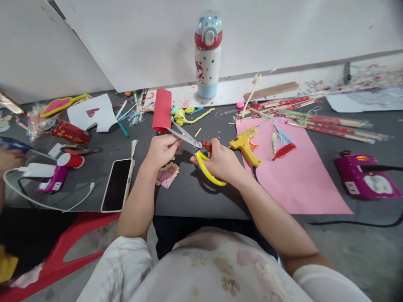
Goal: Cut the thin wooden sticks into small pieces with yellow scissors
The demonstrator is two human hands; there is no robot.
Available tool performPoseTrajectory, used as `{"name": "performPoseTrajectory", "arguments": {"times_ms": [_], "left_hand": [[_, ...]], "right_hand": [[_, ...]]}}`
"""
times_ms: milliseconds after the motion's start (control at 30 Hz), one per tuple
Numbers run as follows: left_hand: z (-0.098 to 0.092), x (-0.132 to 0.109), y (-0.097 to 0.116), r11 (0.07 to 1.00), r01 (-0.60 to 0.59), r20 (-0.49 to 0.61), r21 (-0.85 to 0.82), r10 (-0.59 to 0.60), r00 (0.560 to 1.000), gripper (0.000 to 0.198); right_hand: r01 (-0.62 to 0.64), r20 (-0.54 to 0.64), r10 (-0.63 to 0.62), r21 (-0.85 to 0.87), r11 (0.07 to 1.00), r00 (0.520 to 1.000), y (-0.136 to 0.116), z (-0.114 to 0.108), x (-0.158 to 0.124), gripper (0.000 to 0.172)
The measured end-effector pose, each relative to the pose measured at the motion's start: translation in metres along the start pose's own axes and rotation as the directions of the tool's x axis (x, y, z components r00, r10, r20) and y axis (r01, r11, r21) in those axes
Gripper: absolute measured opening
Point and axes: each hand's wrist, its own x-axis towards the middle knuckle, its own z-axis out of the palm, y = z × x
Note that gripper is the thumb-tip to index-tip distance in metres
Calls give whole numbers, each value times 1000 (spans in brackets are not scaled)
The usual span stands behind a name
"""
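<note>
My right hand (222, 159) grips a pair of scissors (189, 139) with a yellow loop handle and a red part near the pivot. Their blades are parted and point left, over my left hand. My left hand (163, 153) is closed, its fingertips pinched beneath the blades; whatever lies between them is hidden. Just beyond it is a folded red paper (163, 110), close to the blade tips. A small pink fan-shaped piece with a scalloped tan border (167, 175) lies on the table beside my left wrist.
A yellow glue gun (247, 144) and tassels (283, 147) lie on pink paper (310, 180). A bottle (208, 63) stands behind. Left are a phone (117, 184), a red can (71, 132) and another person's hand (12, 159). A purple power strip (367, 176) sits right.
</note>
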Motion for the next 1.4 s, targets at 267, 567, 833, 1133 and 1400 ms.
{"name": "performPoseTrajectory", "arguments": {"times_ms": [267, 567, 833, 1133, 1400], "left_hand": [[-1, 0, 2, 998, -14, 35, 61, 12, 999, 29], [-1, 0, 0, 995, 10, 20, 97, -12, 1000, 28], [3, -2, 1, 975, -21, 10, 222, 19, 1000, 26], [7, -3, 0, 966, -32, -67, 256, 51, 996, 27], [1, -1, 3, 998, 53, 16, -38, -52, 999, 33]], "right_hand": [[-7, 18, 8, -92, 996, 1000, -2, -1, 1, 49], [-49, 52, 57, -142, 989, 997, -4, -1, 2, 54], [-74, 54, 81, -113, 991, 995, -5, -2, 2, 51], [-124, 52, 125, -16, 992, 991, -6, -7, 2, 47], [-80, 57, 79, 9, 997, 995, -3, -4, 0, 48]]}}
